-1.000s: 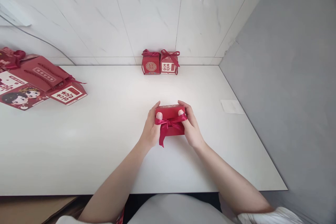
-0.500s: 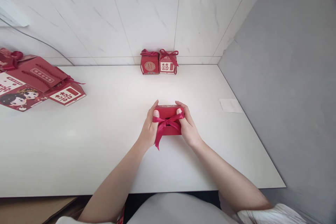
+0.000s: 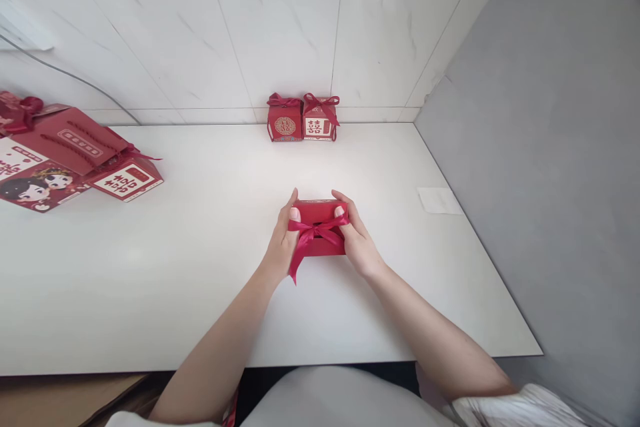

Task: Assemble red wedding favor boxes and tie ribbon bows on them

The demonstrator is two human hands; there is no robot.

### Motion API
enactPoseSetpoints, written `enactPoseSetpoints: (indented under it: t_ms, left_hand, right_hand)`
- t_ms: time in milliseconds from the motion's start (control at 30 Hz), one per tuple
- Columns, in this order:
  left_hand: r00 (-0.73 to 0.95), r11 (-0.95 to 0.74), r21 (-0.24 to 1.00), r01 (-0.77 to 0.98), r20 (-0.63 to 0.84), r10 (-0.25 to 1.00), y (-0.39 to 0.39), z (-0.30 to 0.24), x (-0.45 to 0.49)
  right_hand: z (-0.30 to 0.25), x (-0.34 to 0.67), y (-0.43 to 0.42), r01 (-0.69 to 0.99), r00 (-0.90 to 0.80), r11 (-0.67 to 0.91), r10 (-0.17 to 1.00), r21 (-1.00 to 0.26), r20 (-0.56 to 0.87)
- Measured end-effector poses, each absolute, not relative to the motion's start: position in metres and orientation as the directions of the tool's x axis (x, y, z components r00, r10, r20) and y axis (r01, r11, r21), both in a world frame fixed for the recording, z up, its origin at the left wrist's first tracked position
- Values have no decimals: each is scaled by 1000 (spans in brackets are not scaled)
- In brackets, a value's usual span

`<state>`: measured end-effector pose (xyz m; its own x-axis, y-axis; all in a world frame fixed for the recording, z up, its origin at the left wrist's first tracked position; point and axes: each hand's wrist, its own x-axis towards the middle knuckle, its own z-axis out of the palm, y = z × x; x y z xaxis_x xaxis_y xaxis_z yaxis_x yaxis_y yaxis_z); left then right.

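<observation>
A small red gift box (image 3: 320,248) is between my two hands near the middle of the white table. A crimson ribbon (image 3: 313,230) is tied in a bow across its top, one tail hanging down at the left front. My left hand (image 3: 283,240) grips the box's left side, thumb on the top edge by the ribbon. On the opposite side my right hand (image 3: 359,240) holds it the same way, its thumb pressing near the bow's right loop. The fingers behind the box are partly hidden, and I cannot tell whether its underside touches the table.
Two small red boxes with bows, one with a round emblem (image 3: 285,127) and one with a white label (image 3: 321,127), stand against the marble-tiled wall. At left lie a larger red gift bag (image 3: 75,140) and another labelled box (image 3: 129,179). White paper (image 3: 439,200) lies at right.
Both hands and the red gift box have shifted very slightly left and away from me. The grip stays the same.
</observation>
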<state>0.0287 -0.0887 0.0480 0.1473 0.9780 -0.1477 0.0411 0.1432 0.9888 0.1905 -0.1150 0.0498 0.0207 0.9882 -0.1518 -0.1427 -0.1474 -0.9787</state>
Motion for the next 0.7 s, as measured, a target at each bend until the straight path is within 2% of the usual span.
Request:
enactPoseSetpoints:
  t_ms: [100,200,300,367,467,567,700]
  left_hand:
    - [121,235,971,-42,-228,966,-85,49,29]
    - [134,286,930,-232,-261,956,-79,50,26]
    - [160,168,914,-370,-115,980,-73,54,21]
    - [196,102,907,-408,-22,980,-71,58,18]
    - [201,93,911,-402,-11,980,-68,62,16]
    - [131,49,898,-436,10,991,-68,63,16]
    - [84,-13,880,-474,60,995,-68,65,15]
  right_hand:
    - [47,191,-116,-167,-48,-121,992,-978,-115]
    - [47,192,-118,-77,-106,-3,994,-997,5]
    - [51,193,-120,35,-100,153,984,-988,148]
    - [56,193,-121,36,-73,204,977,-978,201]
    - [64,191,-124,-28,-59,220,973,-975,222]
    - [67,188,-126,-57,-66,214,974,-975,218]
    - [61,189,-123,-40,88,184,980,-982,180]
